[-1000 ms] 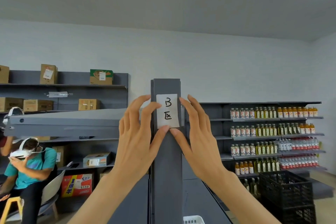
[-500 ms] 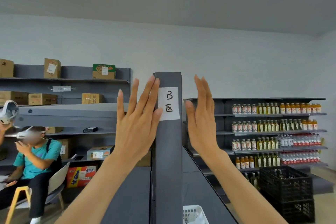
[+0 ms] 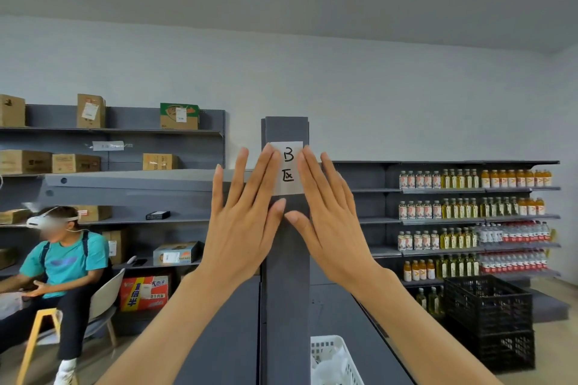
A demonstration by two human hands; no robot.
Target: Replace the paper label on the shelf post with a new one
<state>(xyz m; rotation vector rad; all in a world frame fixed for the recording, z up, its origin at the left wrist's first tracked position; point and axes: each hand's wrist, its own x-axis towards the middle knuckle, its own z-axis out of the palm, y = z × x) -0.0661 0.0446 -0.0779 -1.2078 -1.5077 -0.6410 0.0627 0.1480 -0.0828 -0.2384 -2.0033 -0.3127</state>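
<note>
1. Left hand (image 3: 242,225): flat, fingers (image 3: 266,172) spread, gripping nothing; fingertips press the left edge of the paper label (image 3: 289,170).
2. Label sits high on the shelf post (image 3: 286,275), marked "B"; likely the new one being smoothed down.
3. Right hand (image 3: 331,222): same, open palm on the label's right edge.
4. Next: rub the corners flat, lift off straight back. Open air either side of the post.
</note>
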